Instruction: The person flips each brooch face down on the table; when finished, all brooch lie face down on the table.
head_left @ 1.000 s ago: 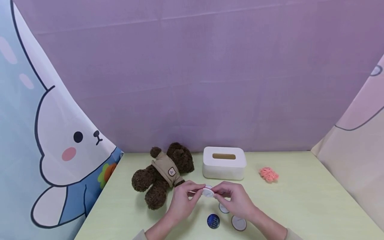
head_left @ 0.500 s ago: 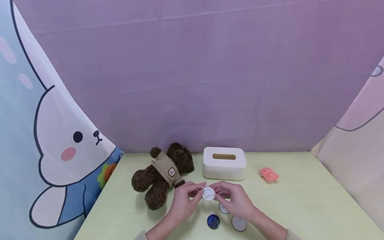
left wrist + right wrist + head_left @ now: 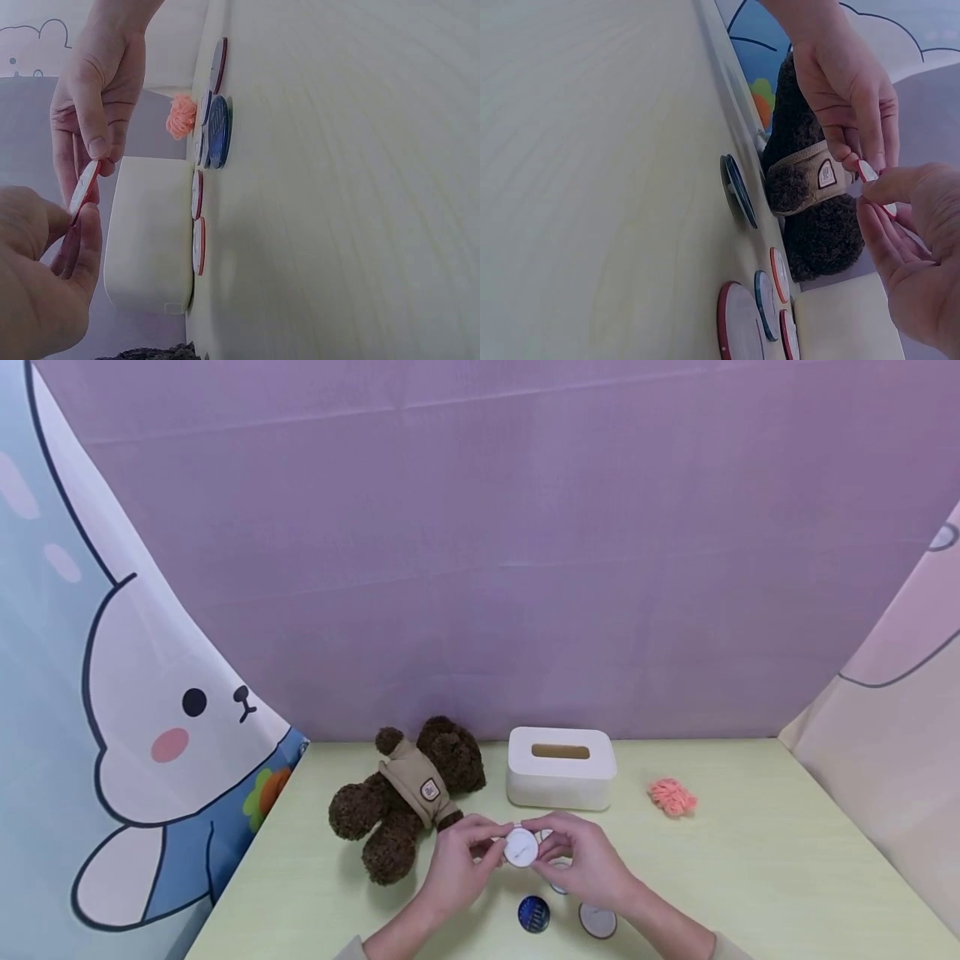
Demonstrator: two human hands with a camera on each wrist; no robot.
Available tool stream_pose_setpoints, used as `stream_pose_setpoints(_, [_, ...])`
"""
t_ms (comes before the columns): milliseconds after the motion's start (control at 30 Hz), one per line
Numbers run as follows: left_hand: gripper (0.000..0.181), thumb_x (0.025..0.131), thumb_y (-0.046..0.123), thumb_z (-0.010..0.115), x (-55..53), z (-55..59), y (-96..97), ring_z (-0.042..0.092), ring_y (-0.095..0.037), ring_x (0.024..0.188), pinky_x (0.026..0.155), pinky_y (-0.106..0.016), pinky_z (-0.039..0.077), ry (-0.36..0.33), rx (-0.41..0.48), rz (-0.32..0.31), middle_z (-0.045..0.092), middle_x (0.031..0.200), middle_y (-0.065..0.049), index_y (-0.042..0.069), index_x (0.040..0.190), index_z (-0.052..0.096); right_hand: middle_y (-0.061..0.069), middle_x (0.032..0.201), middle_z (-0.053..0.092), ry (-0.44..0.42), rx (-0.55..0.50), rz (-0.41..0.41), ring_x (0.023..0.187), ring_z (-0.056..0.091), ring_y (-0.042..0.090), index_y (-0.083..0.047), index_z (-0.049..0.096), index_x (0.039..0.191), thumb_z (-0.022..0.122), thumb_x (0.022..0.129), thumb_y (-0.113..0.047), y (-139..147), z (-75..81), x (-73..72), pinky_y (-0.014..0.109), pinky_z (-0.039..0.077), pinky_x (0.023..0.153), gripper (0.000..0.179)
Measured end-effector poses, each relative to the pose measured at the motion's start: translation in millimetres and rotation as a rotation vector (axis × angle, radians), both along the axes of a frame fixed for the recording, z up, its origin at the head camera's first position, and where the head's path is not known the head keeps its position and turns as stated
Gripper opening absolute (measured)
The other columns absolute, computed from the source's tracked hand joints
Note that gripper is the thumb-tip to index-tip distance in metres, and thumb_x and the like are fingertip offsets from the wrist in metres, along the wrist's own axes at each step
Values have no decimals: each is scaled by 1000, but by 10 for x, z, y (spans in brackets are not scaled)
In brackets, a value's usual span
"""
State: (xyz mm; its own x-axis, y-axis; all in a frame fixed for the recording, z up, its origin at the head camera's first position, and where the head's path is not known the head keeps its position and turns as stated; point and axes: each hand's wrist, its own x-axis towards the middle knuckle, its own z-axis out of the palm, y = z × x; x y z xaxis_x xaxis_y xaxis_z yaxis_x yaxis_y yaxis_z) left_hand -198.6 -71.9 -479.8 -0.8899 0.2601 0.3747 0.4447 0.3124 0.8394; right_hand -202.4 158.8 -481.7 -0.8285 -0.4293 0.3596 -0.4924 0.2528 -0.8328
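Above the table, both hands pinch a round pin badge (image 3: 521,847) by its edge. Its pale back, with a thin line like a pin across it, faces the head camera, and a red rim shows in the left wrist view on the badge (image 3: 85,187). The left hand (image 3: 459,867) grips it on the left with thumb and fingers; the right hand (image 3: 594,865) grips it on the right. Below them on the table lie a dark blue badge (image 3: 533,914), a pale badge (image 3: 597,920) with a dark rim, and another pale badge (image 3: 559,885) partly hidden by the right hand.
Behind the left hand lies a brown teddy bear (image 3: 416,781) in a tan top. A white tissue box (image 3: 561,787) stands behind the hands, and a pink bundle of yarn-like loops (image 3: 672,797) lies right of it. A purple cloth (image 3: 525,568) hangs along the table's back edge.
The held badge has tilted from lying nearly flat to showing its pale back more fully, and sits slightly lower. The right fingers have shifted a little; the things on the table stayed put.
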Motion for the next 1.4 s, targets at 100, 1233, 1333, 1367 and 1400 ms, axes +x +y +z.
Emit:
stream_pose_setpoints(100, [30, 91, -11, 70, -5, -4, -12, 70, -1, 77, 72, -19, 64, 12, -21, -23, 74, 100, -11, 1, 117, 80, 10, 112, 71, -30, 13, -5, 90, 75, 13, -4, 73, 129, 84, 85, 4, -8, -6, 2, 27, 66, 83, 46])
stream_pose_setpoints(1233, [37, 81, -6, 86, -13, -236, -51, 70, -2, 80, 76, -15, 61, -5, -243, -115, 72, 99, -10, -4, 117, 77, 0, 97, 68, 51, 209, -14, 84, 71, 12, -4, 79, 116, 91, 84, -12, -94, -170, -14, 25, 65, 73, 35])
stream_pose_setpoints(1333, [37, 82, -4, 86, -17, -254, -54, 69, -1, 79, 75, -15, 61, -12, -255, -109, 72, 99, -8, -2, 118, 78, -1, 97, 67, 58, 232, -18, 83, 70, 9, -6, 80, 115, 91, 82, -11, -109, -184, -22, 24, 64, 73, 35])
stream_pose_setpoints(1367, [37, 82, -4, 86, -18, -260, -55, 69, -1, 79, 75, -15, 61, -13, -259, -107, 71, 98, -7, -2, 118, 78, -2, 96, 67, 59, 241, -20, 83, 69, 8, -7, 80, 114, 92, 82, -11, -112, -190, -28, 23, 64, 73, 35])
stream_pose_setpoints(1400, [38, 82, -4, 86, -19, -264, -57, 69, -1, 79, 74, -15, 61, -18, -263, -104, 71, 98, -7, -1, 118, 78, -3, 96, 66, 59, 251, -23, 83, 69, 7, -8, 80, 114, 92, 82, -11, -115, -197, -34, 23, 63, 73, 34])
